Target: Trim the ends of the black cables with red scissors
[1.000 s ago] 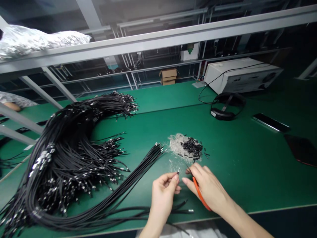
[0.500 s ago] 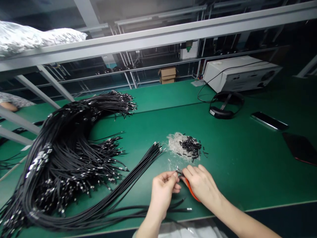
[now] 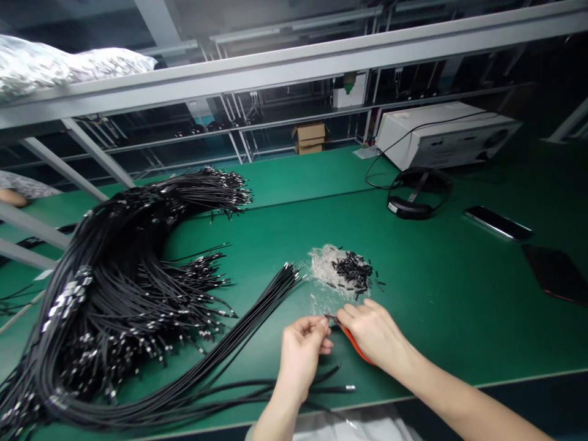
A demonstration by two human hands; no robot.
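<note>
Now we see the orange-handled tool (image 3: pixel 358 347) touching the fingertips of our left hand (image 3: pixel 301 352), whereas a second ago it stood apart from them and a silver-tipped cable end poked clear. That cable end is at our left thumb and forefinger, by the tool's tip, too small and covered to make out. The left grip is a narrow pinch on it; our right hand (image 3: pixel 374 331) is closed around the tool, and we cannot tell whether its blades meet. The view has also shifted slightly.

Just beyond our hands lies a pile of short black pieces (image 3: pixel 353 269), partly over clear scraps (image 3: pixel 321 262). To the left, a bundle of black cables (image 3: pixel 266 306) points toward the scraps, curving from beside a big cable heap (image 3: pixel 138 263); more loose cables (image 3: pixel 257 389) run behind our left wrist near the front edge. On the right we have a black headband device (image 3: pixel 410 209), a phone (image 3: pixel 498 222) and a white boxy machine (image 3: pixel 441 138).

The tabletop (image 3: pixel 285 226) is green, with a seam across it. Above runs a pale beam (image 3: pixel 275 67) bearing a silvery bag (image 3: pixel 68 66); a cardboard box (image 3: pixel 310 138) sits beyond, against dim shelving.
</note>
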